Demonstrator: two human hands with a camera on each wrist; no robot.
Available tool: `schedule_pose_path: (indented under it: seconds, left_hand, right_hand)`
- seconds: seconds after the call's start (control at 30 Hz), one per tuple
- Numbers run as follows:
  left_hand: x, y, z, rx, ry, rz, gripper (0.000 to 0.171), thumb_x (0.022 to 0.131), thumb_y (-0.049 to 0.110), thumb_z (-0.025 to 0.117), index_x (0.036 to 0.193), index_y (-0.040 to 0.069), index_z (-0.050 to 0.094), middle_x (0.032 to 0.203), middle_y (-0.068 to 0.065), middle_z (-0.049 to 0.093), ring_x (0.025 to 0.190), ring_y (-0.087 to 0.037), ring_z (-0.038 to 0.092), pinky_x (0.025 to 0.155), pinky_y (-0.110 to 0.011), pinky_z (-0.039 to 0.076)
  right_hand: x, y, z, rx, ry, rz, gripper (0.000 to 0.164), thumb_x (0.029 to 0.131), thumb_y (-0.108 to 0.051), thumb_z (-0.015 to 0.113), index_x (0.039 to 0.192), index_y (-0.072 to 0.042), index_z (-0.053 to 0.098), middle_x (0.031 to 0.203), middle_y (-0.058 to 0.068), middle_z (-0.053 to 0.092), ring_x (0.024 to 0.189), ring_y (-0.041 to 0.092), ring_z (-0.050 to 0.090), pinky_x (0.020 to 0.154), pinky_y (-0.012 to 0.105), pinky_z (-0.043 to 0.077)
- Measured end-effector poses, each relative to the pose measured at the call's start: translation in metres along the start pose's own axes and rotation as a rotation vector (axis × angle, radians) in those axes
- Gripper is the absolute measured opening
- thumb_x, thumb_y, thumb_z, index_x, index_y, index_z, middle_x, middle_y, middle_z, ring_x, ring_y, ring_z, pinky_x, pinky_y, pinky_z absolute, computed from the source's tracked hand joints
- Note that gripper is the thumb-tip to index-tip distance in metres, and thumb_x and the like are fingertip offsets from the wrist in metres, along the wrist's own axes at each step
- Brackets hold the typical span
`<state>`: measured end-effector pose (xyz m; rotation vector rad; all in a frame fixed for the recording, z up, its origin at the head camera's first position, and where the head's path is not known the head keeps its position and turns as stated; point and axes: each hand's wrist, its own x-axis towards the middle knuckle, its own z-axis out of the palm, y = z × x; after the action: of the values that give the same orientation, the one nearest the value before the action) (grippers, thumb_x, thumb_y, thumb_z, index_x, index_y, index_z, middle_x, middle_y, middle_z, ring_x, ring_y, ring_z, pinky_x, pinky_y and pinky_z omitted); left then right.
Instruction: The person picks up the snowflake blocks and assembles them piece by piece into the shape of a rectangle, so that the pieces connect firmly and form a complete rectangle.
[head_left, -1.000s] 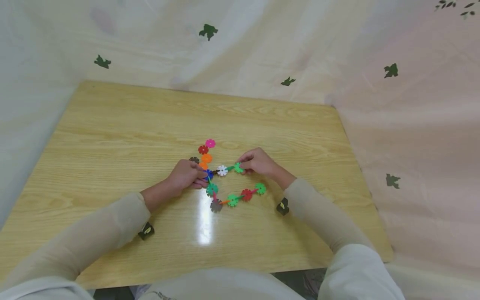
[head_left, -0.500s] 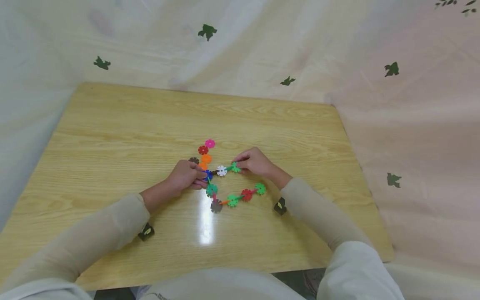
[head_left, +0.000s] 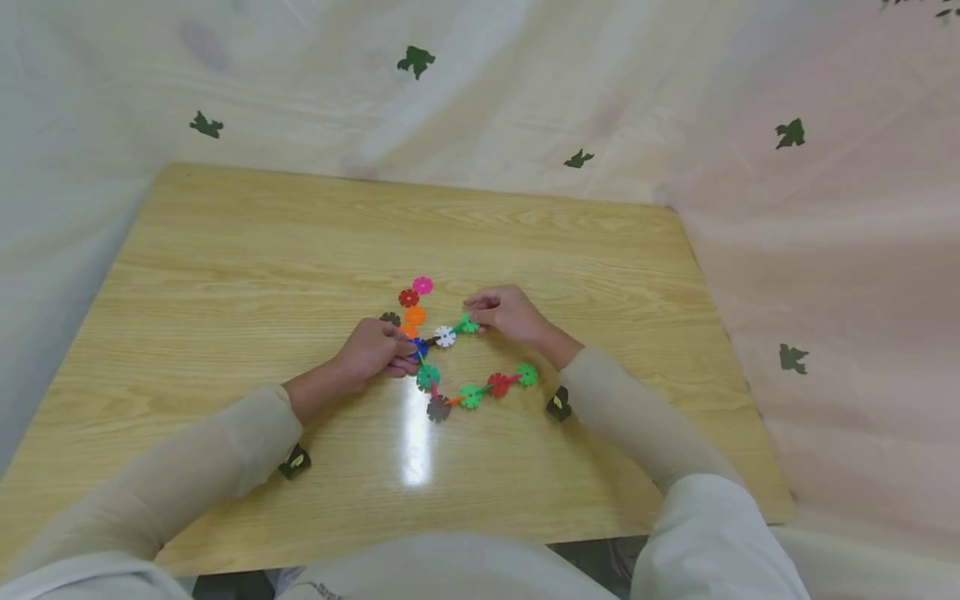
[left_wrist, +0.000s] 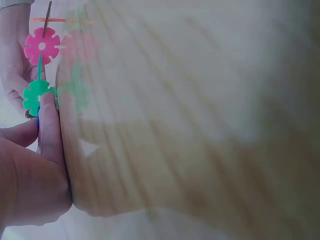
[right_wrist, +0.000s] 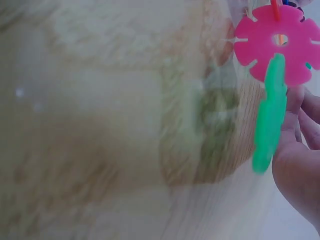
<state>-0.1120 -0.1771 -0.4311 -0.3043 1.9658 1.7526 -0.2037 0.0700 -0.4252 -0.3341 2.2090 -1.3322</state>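
A chain of notched plastic snowflake discs lies on the table in front of me. My left hand [head_left: 371, 350] pinches the blue snowflake disc [head_left: 417, 348] between thumb and fingers; in the left wrist view its edge shows just below a green disc [left_wrist: 32, 97]. From the blue disc, one branch runs right through a white disc [head_left: 445, 337] to a green snowflake disc [head_left: 468, 325] at its end. My right hand [head_left: 510, 313] pinches that tilted green disc. Another branch curves nearer me, past a grey disc [head_left: 438, 408] and a red disc [head_left: 498, 384], to a green end disc [head_left: 527, 374].
Beyond my left hand, orange discs [head_left: 415, 315], a red disc [head_left: 408, 297] and a pink disc [head_left: 423, 285] run away from me, beside a dark disc [head_left: 390, 318]. The wooden table [head_left: 225, 250] meets a pale curtain [head_left: 495, 92] at the back.
My right hand has shifted slightly left and away from me, and the green disc at its fingers has tilted and risen a little. The left hand stays on the blue disc.
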Motion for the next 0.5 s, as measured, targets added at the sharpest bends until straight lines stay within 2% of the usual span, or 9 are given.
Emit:
schedule_pose_path:
  seconds: [0.1,0.27,0.37,0.5]
  left_hand:
    - [-0.004,-0.004,0.001,0.04,-0.012,-0.014,0.022,0.098,0.006,0.063,0.109,-0.013,0.062,0.078,-0.014,0.072,0.064,-0.018,0.072,0.059,-0.028,0.062]
    - [-0.026,-0.014,0.012,0.167,-0.052,-0.032,0.019,0.099,0.011,0.062,0.093,-0.007,0.064,0.074,-0.014,0.07,0.06,-0.021,0.071,0.055,-0.031,0.062]
    - [-0.043,-0.018,0.021,0.241,-0.073,-0.035,0.022,0.1,0.013,0.06,0.087,-0.005,0.065,0.072,-0.014,0.07,0.059,-0.022,0.07,0.053,-0.032,0.061]
    - [-0.064,-0.025,0.032,0.316,-0.139,-0.026,0.027,0.1,0.015,0.059,0.081,-0.003,0.068,0.069,-0.012,0.069,0.057,-0.022,0.069,0.051,-0.033,0.06]
  right_hand:
    - [0.002,-0.003,0.004,0.055,0.003,-0.001,0.027,0.096,-0.001,0.067,0.122,0.003,0.068,0.108,0.016,0.067,0.087,0.019,0.067,0.079,0.03,0.062]
    - [0.0,-0.007,0.005,0.087,-0.042,-0.001,0.028,0.098,-0.003,0.065,0.125,0.005,0.065,0.111,0.017,0.065,0.095,0.023,0.068,0.084,0.031,0.061]
    - [-0.003,-0.009,-0.002,0.059,-0.062,-0.006,0.028,0.1,-0.005,0.063,0.125,0.006,0.064,0.113,0.018,0.067,0.099,0.027,0.069,0.085,0.032,0.061]
    - [-0.005,-0.008,-0.012,-0.019,-0.035,-0.025,0.026,0.101,-0.008,0.062,0.124,0.004,0.066,0.11,0.017,0.07,0.096,0.026,0.07,0.084,0.032,0.061]
